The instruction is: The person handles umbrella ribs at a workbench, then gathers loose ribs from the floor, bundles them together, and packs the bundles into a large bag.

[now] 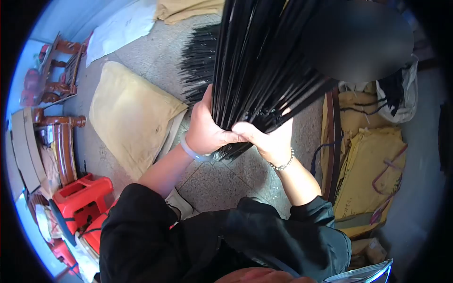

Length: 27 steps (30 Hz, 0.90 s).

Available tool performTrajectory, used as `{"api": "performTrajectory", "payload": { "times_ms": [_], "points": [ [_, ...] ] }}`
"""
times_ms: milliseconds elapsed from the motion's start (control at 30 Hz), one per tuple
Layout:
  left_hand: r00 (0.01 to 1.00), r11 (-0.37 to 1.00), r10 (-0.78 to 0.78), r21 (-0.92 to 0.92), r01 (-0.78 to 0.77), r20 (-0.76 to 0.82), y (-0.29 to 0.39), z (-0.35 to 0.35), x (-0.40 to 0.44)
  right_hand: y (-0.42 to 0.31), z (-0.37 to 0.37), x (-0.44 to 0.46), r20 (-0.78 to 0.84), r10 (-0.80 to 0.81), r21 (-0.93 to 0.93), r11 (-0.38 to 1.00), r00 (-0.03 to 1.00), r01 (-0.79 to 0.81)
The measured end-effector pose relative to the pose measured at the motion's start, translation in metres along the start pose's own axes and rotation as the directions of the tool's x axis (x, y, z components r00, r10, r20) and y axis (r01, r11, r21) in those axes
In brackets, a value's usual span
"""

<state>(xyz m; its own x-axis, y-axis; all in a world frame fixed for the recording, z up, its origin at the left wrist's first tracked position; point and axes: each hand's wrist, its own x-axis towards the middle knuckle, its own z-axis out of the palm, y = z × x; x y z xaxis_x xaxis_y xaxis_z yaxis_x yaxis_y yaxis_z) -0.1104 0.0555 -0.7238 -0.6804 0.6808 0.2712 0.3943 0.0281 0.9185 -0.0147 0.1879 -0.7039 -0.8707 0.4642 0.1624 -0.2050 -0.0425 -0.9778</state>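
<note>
A thick bundle of long, thin black sticks rises in front of me and fans out toward the top. Wrapped round its lower end from the left is my left hand, with a pale bangle at the wrist. My right hand, wearing a beaded bracelet, grips the same end from the right. Both thumbs meet at the near side of the bundle, and its short lower tip pokes out below them. The fingers behind the sticks are mostly hidden. Beyond my left hand lies another heap of black sticks on the floor.
A folded tan cloth or sack lies on the tiled floor at left. Red plastic stools and brown wooden furniture stand along the left edge. Yellow sacks are stacked at right. A blurred patch covers the upper right.
</note>
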Motion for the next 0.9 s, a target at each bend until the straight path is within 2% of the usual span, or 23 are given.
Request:
{"api": "performTrajectory", "payload": {
  "times_ms": [67,100,133,167,200,267,300,333,400,467,500,533,600,633,700,800,900],
  "points": [
    [0.999,0.988,0.045,-0.149,-0.046,-0.014,-0.007,-0.004,-0.005,-0.003,0.010,-0.001,0.021,-0.137,0.067,0.989,0.990,0.135],
    [0.990,0.945,-0.109,-0.299,0.132,0.091,-0.015,-0.007,-0.015,0.015,0.010,-0.010,0.042,-0.113,0.028,0.993,0.993,0.112],
    [0.947,0.853,-0.237,-0.421,0.310,0.217,-0.021,-0.011,-0.023,0.008,0.010,-0.015,0.264,0.299,0.302,0.877,0.917,-0.373],
    [0.879,0.793,-0.297,-0.417,0.444,0.372,-0.019,-0.020,-0.025,0.027,0.009,-0.018,0.264,0.214,0.277,0.917,0.941,-0.286],
    [0.927,0.993,0.047,-0.120,-0.003,0.371,-0.051,-0.026,-0.027,0.048,0.010,-0.017,0.265,0.130,0.255,0.946,0.955,-0.199],
    [0.950,0.898,-0.082,-0.391,0.202,0.301,-0.018,-0.033,-0.024,0.042,0.012,-0.008,0.270,-0.096,0.106,0.992,0.958,0.070],
    [0.956,0.900,-0.082,-0.391,0.192,0.280,0.000,-0.035,-0.020,0.029,0.012,-0.010,0.279,0.030,0.044,0.998,0.960,-0.044],
    [0.975,0.896,0.022,-0.437,0.078,0.219,0.020,-0.039,-0.014,0.023,0.013,-0.006,0.281,-0.100,-0.014,0.994,0.954,0.109],
    [0.970,0.851,0.225,-0.504,-0.150,0.092,0.044,-0.043,-0.005,0.010,0.013,-0.005,0.324,-0.092,-0.115,0.984,0.941,0.136],
    [0.877,0.851,0.481,-0.235,-0.470,-0.011,0.037,-0.045,-0.003,0.012,0.016,-0.005,0.267,-0.154,-0.055,0.983,0.951,0.175],
    [0.912,0.866,0.404,-0.294,-0.405,-0.069,0.036,-0.040,-0.006,0.010,0.019,-0.007,0.230,-0.109,-0.008,0.994,0.967,0.114],
    [0.861,0.833,0.490,-0.219,-0.508,-0.133,0.040,-0.042,0.001,0.008,0.020,-0.010,0.192,-0.059,0.042,0.998,0.980,0.052],
    [0.844,0.840,0.523,-0.098,-0.534,-0.118,0.048,-0.052,0.006,0.005,0.021,-0.009,0.152,-0.161,0.044,0.987,0.975,0.156],
    [0.843,0.839,0.524,-0.098,-0.536,-0.121,0.050,-0.052,0.006,0.006,0.016,-0.009,0.201,-0.137,0.042,0.990,0.970,0.132],
    [0.905,0.892,0.400,-0.168,-0.420,-0.142,0.052,-0.051,0.004,0.007,0.009,-0.010,0.250,-0.112,0.037,0.994,0.962,0.106],
    [0.939,0.905,0.327,-0.248,-0.344,-0.111,0.053,-0.052,0.008,0.006,0.006,-0.010,0.250,-0.090,0.032,0.996,0.964,0.085],
    [0.939,0.905,0.334,-0.250,-0.345,-0.085,0.058,-0.053,0.013,0.008,0.003,-0.010,0.244,-0.122,0.038,0.992,0.962,0.116]
  ]
}}
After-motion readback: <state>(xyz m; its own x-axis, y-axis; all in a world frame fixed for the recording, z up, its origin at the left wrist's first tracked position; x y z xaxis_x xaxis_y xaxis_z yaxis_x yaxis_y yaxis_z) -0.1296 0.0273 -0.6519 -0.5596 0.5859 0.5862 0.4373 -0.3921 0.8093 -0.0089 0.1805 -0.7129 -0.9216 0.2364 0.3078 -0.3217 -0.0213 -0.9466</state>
